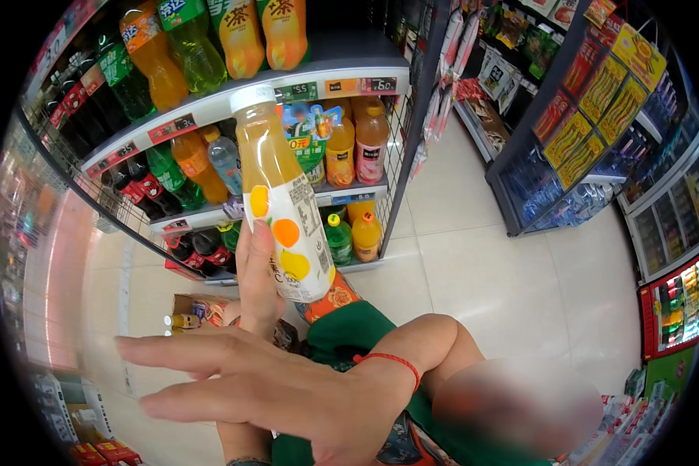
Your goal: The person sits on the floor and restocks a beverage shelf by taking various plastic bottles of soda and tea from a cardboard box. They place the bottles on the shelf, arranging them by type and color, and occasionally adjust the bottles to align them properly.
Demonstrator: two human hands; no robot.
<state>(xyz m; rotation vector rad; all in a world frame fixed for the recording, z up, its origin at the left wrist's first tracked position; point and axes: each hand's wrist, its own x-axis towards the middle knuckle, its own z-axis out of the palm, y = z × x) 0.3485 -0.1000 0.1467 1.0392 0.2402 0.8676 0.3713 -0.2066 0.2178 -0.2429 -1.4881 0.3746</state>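
Shop aisle with pale tiled floor [481, 264], drinks shelf [210, 109] rising on the person's left, racks of snack packets [598, 93] standing further down on the right. Left hand [258, 279] is holding a juice bottle [281, 194] upright in front of the shelf: clear plastic, orange-yellow drink, white cap, white label with fruit print. Grip is closing around the lower label area, thumb lying up the front of the label, other fingers hidden behind the bottle. Right hand [287, 388] is hovering flat and open below the bottle, fingers spread and pointing left, holding nothing, not touching the bottle; red string bracelet [392, 363] is sitting on that wrist. My read: a hold this low leaves the bottle top-heavy, so keeping it vertical and bringing the free palm under the base would be steadying it. Around it: big orange and green soda bottles [186, 46] filling the top shelf, dark cola bottles [144, 186] and smaller juice bottles [357, 147] filling the lower tiers, price tags running along the shelf edges. Shelf edge is sitting close behind the cap, so a backward tilt would be risking a knock. Green garment [349, 326] is showing below the hands. Glass-door chiller [672, 303] is glowing at far right, well apart.
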